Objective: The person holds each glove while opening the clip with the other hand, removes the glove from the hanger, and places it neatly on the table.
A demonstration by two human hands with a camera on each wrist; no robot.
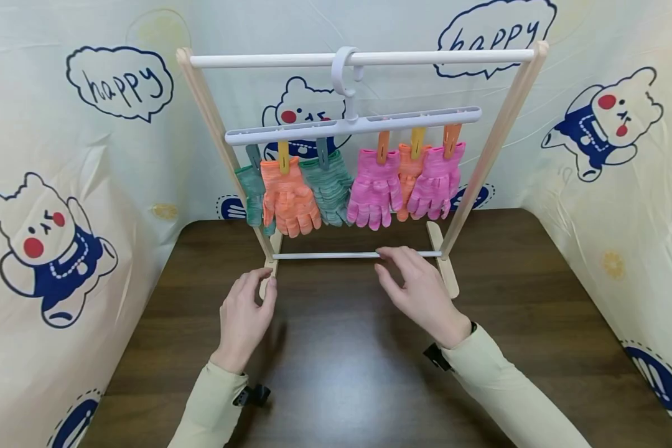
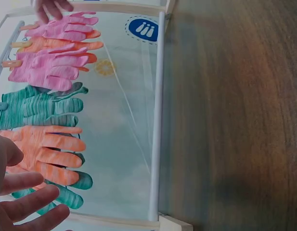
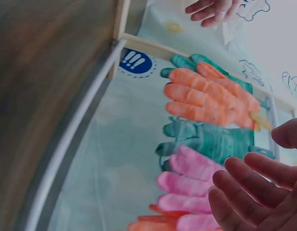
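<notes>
Several small knit gloves hang by clothespins from a white clip hanger: a green glove, an orange glove, a pink glove and others beside them. The hanger hooks over the top bar of a wooden rack and tilts up to the right. My left hand, fingers loosely bent and holding nothing, is in front of the rack's left foot. My right hand, also holding nothing, is near the lower bar; in the right wrist view its fingers are spread apart.
The rack stands toward the back of a dark wood table. Behind and at both sides hangs a pale cloth printed with bears and the word happy. Black straps sit on both wrists.
</notes>
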